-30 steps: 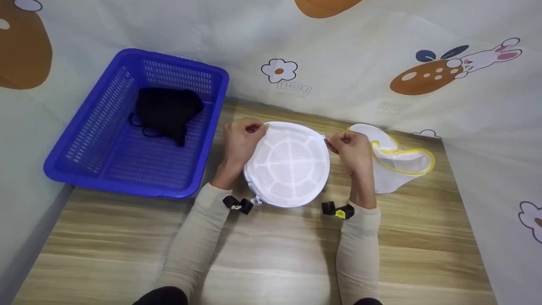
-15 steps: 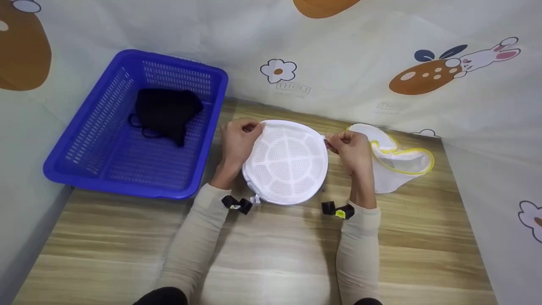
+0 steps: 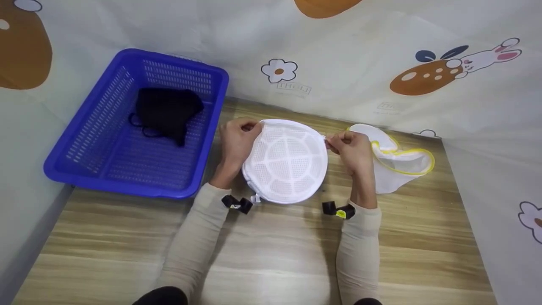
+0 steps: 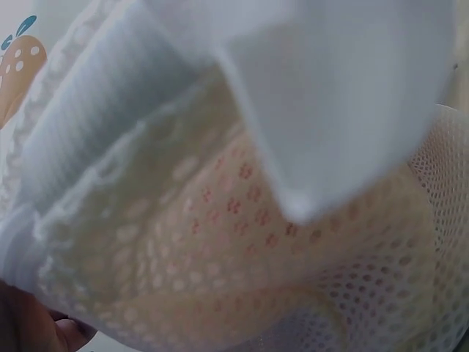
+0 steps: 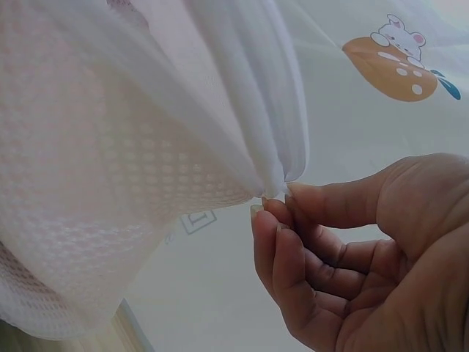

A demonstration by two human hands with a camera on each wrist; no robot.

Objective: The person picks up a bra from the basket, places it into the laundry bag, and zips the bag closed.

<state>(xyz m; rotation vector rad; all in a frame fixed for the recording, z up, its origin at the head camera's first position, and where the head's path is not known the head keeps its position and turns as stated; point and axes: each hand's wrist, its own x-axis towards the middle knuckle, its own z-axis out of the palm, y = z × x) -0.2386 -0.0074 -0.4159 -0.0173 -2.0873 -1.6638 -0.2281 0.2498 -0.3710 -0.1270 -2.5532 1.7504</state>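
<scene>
Together, left hand (image 3: 238,140) and right hand (image 3: 352,149) pinch a mesh bag (image 3: 288,165).

The near tabletop (image 3: 271,262) leaves passage; a white mesh bag (image 3: 288,161) blocks the middle, a blue basket (image 3: 127,189) the left.

The left hand (image 3: 238,144) and right hand (image 3: 352,150) are bare; fingernails (image 5: 256,210) show on the right one; a beige left sleeve (image 3: 192,241) and matching right sleeve (image 3: 360,250) fit closely and end at the wrists, creased lower down; black cloth (image 3: 163,296) covers the arms above; the left wrist device (image 3: 244,206) is black and blocky, with a small pale label (image 3: 235,207); the right wrist device (image 3: 328,207), equally black, bears a yellow label (image 3: 341,214)
</scene>
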